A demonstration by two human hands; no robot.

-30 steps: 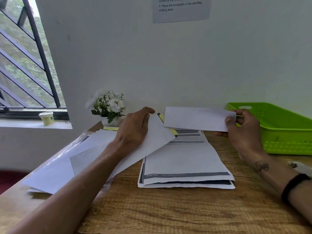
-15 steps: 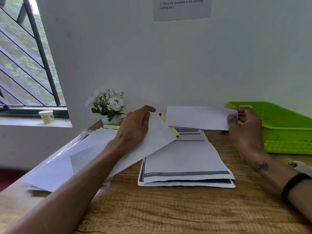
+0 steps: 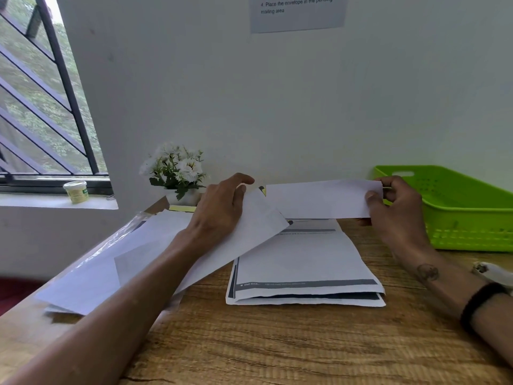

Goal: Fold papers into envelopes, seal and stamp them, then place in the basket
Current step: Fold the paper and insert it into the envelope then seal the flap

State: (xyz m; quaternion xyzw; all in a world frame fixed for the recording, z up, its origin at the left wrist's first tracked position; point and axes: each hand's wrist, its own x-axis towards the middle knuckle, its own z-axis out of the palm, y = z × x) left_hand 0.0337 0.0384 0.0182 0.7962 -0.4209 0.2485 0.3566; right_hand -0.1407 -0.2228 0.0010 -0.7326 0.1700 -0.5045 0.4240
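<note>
Envelope [image 3: 319, 200], pinched by its right end in the right hand [image 3: 394, 209], hangs level above the papers [image 3: 302, 262] on the table [image 3: 277, 343], while the left hand [image 3: 219, 215] grips a lifted sheet [image 3: 249, 232], basket [image 3: 469, 218] just right.

The notice [image 3: 298, 12] on the wall is cut by the top edge, its upper lines unreadable. The basket [image 3: 455, 215] runs off the right edge. The envelope [image 3: 319, 200] hides the top of the printed sheets [image 3: 302, 262], whose small text is too small to read
</note>
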